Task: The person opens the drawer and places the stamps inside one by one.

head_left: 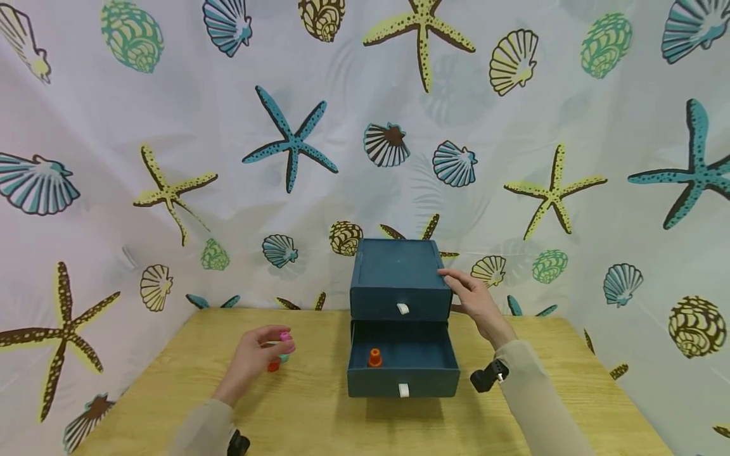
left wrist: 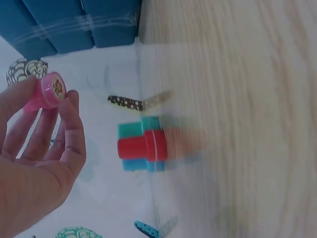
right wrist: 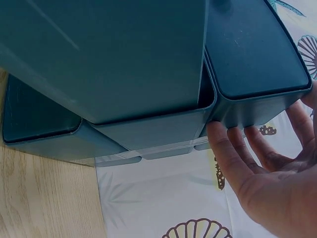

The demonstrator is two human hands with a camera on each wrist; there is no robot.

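My left hand (head_left: 255, 354) pinches a pink toy stamp (left wrist: 45, 92) between thumb and fingers, its printed end with a small flower picture showing. Below it on the table stand a red stamp (left wrist: 142, 146), a green stamp (left wrist: 130, 130) and a blue stamp (left wrist: 133, 165), close together. My right hand (head_left: 474, 303) rests its fingertips on the top right edge and side of a dark blue drawer unit (head_left: 399, 263). The unit's middle drawer (head_left: 403, 382) is pulled out, and an orange stamp (head_left: 374, 358) stands inside at its left.
The drawer above (head_left: 376, 304) is closed and has a white pull tab (head_left: 403, 308). A light wooden table (head_left: 308, 405) carries everything. Behind and at both sides hangs a white cloth (head_left: 365, 202) printed with starfish and shells.
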